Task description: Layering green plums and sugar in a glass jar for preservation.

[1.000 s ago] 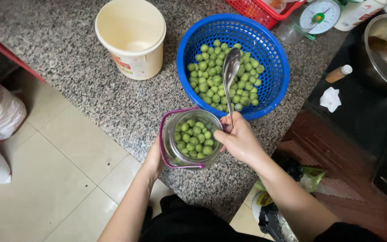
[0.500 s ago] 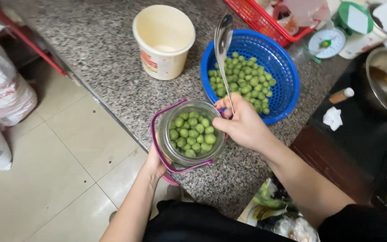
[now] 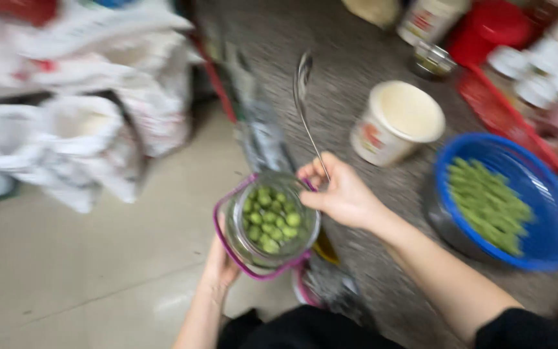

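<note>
My left hand (image 3: pixel 217 266) grips a glass jar (image 3: pixel 267 225) with a purple rim from below, holding it off the counter's edge over the floor. The jar holds several small green fruits (image 3: pixel 270 218). My right hand (image 3: pixel 340 192) holds a long metal spoon (image 3: pixel 304 106) by its handle, its bowl pointing up and away, and rests against the jar's rim. A blue basket (image 3: pixel 508 200) with more green fruits stands at the right on the counter. The frame is blurred by motion.
A cream plastic tub (image 3: pixel 396 129) stands on the speckled stone counter (image 3: pixel 350 77) behind the spoon. A red basket (image 3: pixel 537 97) with white-lidded things sits at the far right. White sacks (image 3: pixel 79 129) lie on the tiled floor (image 3: pixel 85 271) at the left.
The jar has come off the counter and left over the floor. The spoon has left the blue basket and now points up. The view has swung left.
</note>
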